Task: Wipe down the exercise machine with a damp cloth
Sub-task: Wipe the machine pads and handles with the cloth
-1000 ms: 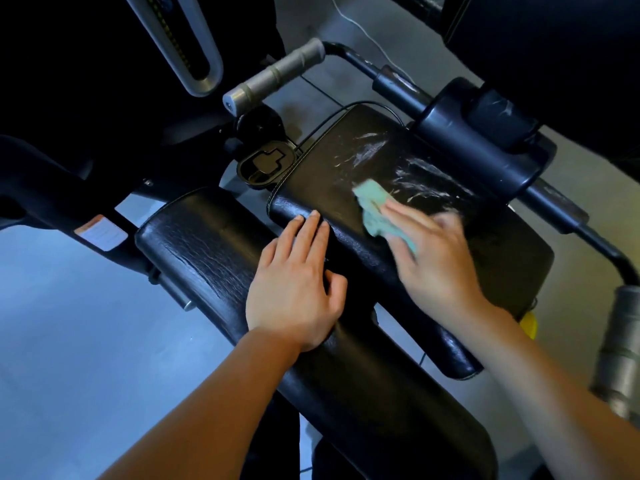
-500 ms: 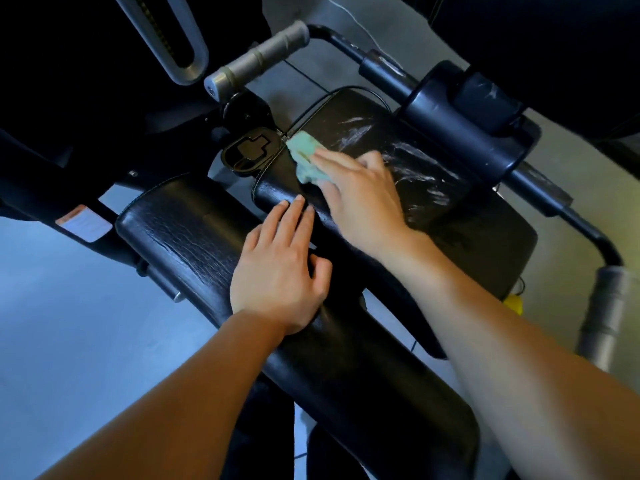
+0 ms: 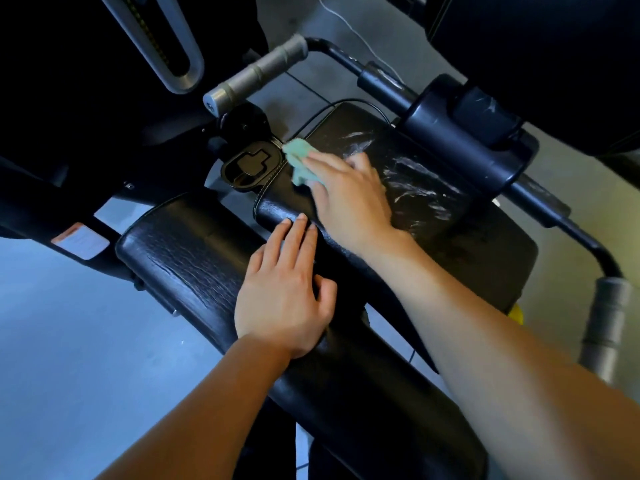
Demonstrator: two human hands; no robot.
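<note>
Wiping the far pad of the exercise machine (image 3: 408, 403); cloth at the pad's far-left corner.

Two black pads run side by side, long axes slanting from far left to near right. Far pad (image 3: 485, 258): wet streaks show right of the wiping hand; the strip nearer the camera looks dry, so the next stroke likely runs right and near along that axis. Near pad (image 3: 180, 258): left hand (image 3: 284, 292) lies flat on it, fingers straight and close together, tips reaching the far pad's edge. Right hand (image 3: 349, 195), the nearer one to the work, presses the green cloth (image 3: 299, 159) under straight fingers, just beside the black plastic socket (image 3: 249, 168).
</note>
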